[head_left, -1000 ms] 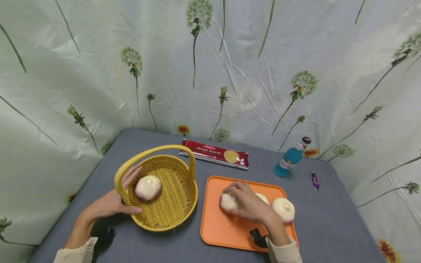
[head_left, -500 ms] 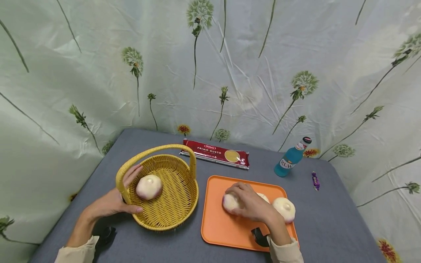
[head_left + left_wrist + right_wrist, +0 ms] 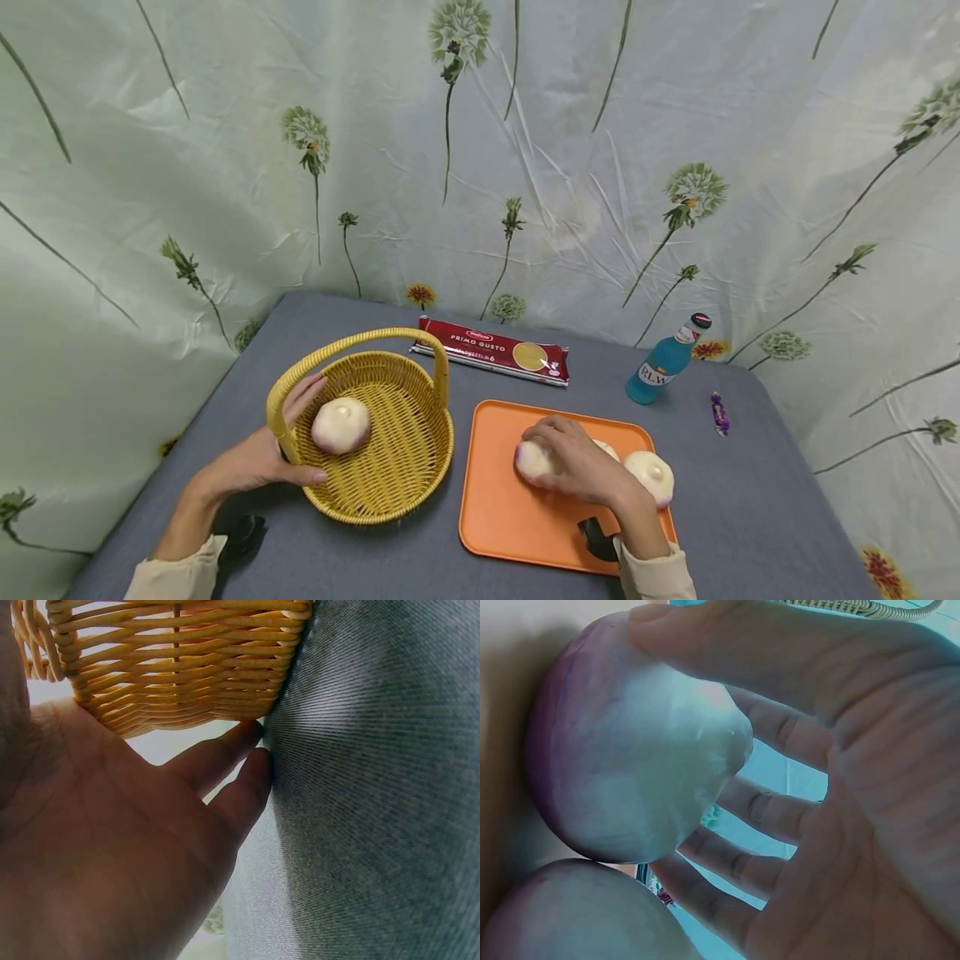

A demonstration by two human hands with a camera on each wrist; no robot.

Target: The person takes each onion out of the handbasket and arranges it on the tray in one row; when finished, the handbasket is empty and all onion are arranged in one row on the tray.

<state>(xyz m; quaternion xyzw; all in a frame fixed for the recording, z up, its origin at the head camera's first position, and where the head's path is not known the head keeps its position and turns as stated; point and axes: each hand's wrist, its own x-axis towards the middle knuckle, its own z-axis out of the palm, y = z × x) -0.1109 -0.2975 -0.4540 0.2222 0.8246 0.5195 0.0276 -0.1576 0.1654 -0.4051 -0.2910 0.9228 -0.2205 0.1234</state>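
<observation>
My left hand [image 3: 258,457] grips the left side of a yellow wicker basket [image 3: 423,487], its thumb over the rim. In the left wrist view, two fingers of that hand reach down beside the basket wall [image 3: 180,671] to the cloth. One white and purple turnip [image 3: 341,425] lies in the basket. On the orange tray [image 3: 495,525], my right hand [image 3: 581,467] holds another turnip [image 3: 637,742] between thumb and fingers. A further turnip [image 3: 585,915] touches it from beside; the hand mostly hides this one in the head view. One more turnip [image 3: 649,479] sits at the tray's right edge.
Behind the tray lies a red spaghetti packet [image 3: 491,350]. A blue bottle [image 3: 663,362] stands at the back right, near a purple wrapped candy [image 3: 720,414]. The basket's tall handle [image 3: 360,337] arches over it. A floral curtain [image 3: 480,167] hangs behind the grey table [image 3: 742,517].
My right hand and the turnip in it have shifted slightly right on the tray, towards the other turnips. The left hand keeps its place on the basket.
</observation>
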